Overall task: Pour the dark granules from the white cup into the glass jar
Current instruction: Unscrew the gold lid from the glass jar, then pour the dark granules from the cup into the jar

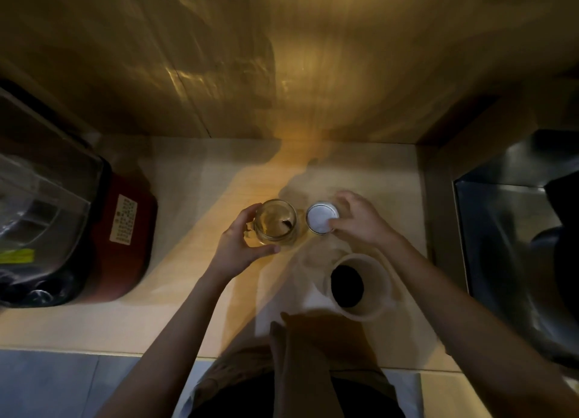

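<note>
The open glass jar (275, 224) stands on the wooden counter (194, 198), with a small dark clump inside near its wall. My left hand (239, 248) is wrapped around the jar's left side. The jar's round white lid (322, 217) lies flat just right of the jar, and my right hand (357, 220) holds it by its rim with fingertips. Nearer to me, the white cup (360, 287) stands upright on the counter, holding dark granules; no hand touches it.
A red and black appliance (94, 239) with a clear lid takes up the counter's left side. A metal sink (513, 248) lies to the right. A wooden wall panel (282, 72) stands behind. The counter's front edge is close to my body.
</note>
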A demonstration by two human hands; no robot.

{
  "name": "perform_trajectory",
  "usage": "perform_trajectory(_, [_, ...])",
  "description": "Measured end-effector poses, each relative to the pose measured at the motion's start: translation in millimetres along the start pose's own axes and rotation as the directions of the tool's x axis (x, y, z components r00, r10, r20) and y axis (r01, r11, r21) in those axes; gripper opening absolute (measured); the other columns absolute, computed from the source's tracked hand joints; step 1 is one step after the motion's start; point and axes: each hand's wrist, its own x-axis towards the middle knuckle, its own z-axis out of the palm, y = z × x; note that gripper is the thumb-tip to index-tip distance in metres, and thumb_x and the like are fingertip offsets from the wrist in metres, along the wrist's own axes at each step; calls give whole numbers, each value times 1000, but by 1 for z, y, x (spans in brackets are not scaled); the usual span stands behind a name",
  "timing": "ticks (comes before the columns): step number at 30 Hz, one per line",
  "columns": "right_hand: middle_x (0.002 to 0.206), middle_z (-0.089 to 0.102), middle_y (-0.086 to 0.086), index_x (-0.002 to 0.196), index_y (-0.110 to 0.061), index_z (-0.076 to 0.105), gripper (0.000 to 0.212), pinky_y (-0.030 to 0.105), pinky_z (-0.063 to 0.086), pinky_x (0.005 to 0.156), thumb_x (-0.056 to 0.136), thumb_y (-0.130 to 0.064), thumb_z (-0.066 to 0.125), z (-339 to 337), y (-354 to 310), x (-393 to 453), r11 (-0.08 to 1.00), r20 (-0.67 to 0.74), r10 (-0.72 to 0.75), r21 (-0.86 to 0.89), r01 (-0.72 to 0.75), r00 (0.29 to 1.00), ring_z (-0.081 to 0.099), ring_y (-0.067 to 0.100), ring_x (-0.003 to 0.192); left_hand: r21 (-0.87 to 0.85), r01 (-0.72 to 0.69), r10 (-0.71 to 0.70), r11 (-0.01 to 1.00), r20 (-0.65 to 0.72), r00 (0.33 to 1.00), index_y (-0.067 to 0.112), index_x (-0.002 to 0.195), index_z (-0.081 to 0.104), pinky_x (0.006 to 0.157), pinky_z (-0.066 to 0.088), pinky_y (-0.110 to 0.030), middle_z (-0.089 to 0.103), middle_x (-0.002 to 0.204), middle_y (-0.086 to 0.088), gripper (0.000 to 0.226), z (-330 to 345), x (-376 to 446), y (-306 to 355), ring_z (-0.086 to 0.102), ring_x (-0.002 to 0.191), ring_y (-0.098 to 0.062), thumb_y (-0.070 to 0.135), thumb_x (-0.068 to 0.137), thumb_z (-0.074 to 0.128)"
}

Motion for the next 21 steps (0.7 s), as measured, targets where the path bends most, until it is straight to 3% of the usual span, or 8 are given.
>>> perform_trajectory(3, [97,61,5,107,-3,62,25,25,43,80,83,-5,66,-9,1,-33,935,-94,116,346,-77,989,56,18,92,14,22,-22,1000,-2,1000,20,132,35,86,38,-17,50,126,2,88,3,0,1,45,112,-11,32,58,81])
perform_trajectory(6, [88,64,8,99,-7,66,13,25,42,77,88,-5,61,-11,8,-66,902,-158,156,424,-76,975,57,18,84,23,73,-73,997,-21,997,18,134,32,92,36,-27,49,134,-9,84,7,-2,1,45,121,-22,23,64,78])
perform_trajectory(10, [82,66,-2,84,-17,66,19,29,44,80,91,-4,53,-6,18,-107,858,-209,224,506,-91,952,59,17,85,15,120,-120,993,-18,993,17,136,30,93,37,-29,47,137,-14,82,9,-10,0,46,123,-27,21,68,76])
perform_trajectory(14, [95,64,1,96,-11,65,25,26,44,82,90,0,43,1,26,-148,753,-202,292,652,-95,935,58,12,91,37,160,-158,986,-50,986,14,135,33,100,39,-39,48,136,-18,74,9,-16,-6,46,124,-31,17,72,71])
perform_trajectory(17, [101,62,-1,103,-10,63,22,27,42,86,90,-6,46,13,34,-168,742,-135,288,657,-132,948,55,15,100,-19,206,-207,978,-121,971,10,129,41,98,38,-38,53,131,-18,55,11,-18,-10,49,120,-32,13,79,61])
perform_trajectory(21, [93,62,-1,106,-11,61,15,19,41,72,93,-12,53,34,38,-183,870,-180,305,453,-197,935,56,15,89,-104,241,-255,965,-153,955,7,110,56,92,41,-39,61,112,-16,28,12,-16,-15,53,108,-33,10,83,50])
